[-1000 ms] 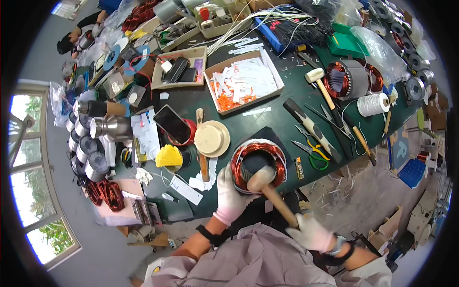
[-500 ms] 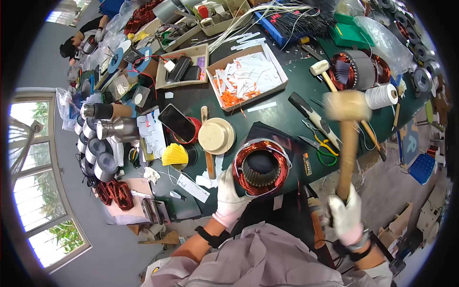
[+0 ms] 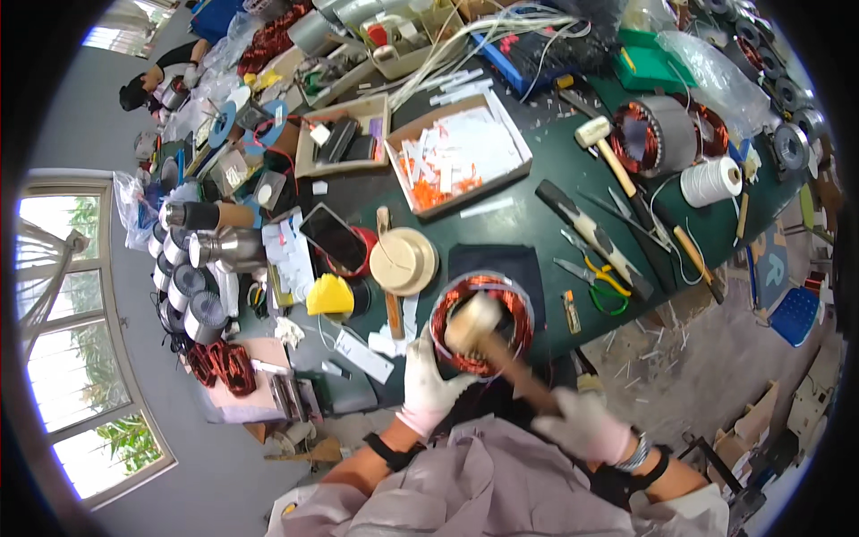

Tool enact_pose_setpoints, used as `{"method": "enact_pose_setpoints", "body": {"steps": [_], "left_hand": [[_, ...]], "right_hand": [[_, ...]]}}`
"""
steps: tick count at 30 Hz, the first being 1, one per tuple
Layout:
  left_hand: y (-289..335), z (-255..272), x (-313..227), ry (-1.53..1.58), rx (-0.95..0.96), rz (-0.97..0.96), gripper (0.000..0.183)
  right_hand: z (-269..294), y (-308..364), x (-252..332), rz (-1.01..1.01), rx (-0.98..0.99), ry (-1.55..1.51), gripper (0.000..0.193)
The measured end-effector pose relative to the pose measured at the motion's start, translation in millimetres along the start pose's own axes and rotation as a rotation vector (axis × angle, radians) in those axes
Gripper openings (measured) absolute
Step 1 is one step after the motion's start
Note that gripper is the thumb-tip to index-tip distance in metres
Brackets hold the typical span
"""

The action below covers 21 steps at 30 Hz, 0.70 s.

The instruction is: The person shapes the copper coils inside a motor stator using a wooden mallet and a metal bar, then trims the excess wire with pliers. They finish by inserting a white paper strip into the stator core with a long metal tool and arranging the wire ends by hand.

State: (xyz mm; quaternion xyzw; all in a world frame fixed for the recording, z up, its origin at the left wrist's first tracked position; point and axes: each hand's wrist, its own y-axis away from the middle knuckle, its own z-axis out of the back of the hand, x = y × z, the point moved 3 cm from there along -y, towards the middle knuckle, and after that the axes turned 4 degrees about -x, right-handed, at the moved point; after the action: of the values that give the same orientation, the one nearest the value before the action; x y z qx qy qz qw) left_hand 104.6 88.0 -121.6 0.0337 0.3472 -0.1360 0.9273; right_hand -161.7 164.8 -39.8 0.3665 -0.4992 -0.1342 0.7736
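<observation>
A motor stator with copper windings [image 3: 445, 331] stands at the table's near edge, its open bore facing up. My left hand [image 3: 428, 389], in a white glove, steadies it from the lower left, the fingers against its outer side. In my gloved right hand [image 3: 582, 425] is the handle of a wooden mallet [image 3: 474, 324]. The mallet's head, slightly blurred, is over the stator's winding and hides part of the ring and bore. Whether it touches the copper I cannot tell. Behind the stator lies a dark cloth [image 3: 497, 259].
Pliers [image 3: 586, 267], green-handled scissors [image 3: 608, 300] and a second mallet [image 3: 608, 152] lie to the right, near a white thread spool [image 3: 711, 183] and another stator [image 3: 671, 136]. Leftward are a beige round block [image 3: 404, 261] and a phone [image 3: 333, 234]. A box of paper strips [image 3: 461, 148] sits behind.
My right hand has swung the mallet down and left, from raised at the right to over the stator. My left hand stays at the stator's side.
</observation>
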Motion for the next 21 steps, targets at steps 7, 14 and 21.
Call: {"method": "enact_pose_setpoints", "body": {"steps": [7,14,21], "left_hand": [[-44,44,0,0.221,0.223,0.140,0.107],[-105,43,-45,-0.053,0.310,-0.078,0.068],[-96,40,-51,-0.209,0.281,-0.092,0.063]], "right_hand": [[72,30,-11,-0.169,-0.431,-0.561,0.015],[98,-13,-78,-0.102,-0.479,0.096,0.032],[124,-95,-78,0.059,-0.417,0.603,0.038]]}}
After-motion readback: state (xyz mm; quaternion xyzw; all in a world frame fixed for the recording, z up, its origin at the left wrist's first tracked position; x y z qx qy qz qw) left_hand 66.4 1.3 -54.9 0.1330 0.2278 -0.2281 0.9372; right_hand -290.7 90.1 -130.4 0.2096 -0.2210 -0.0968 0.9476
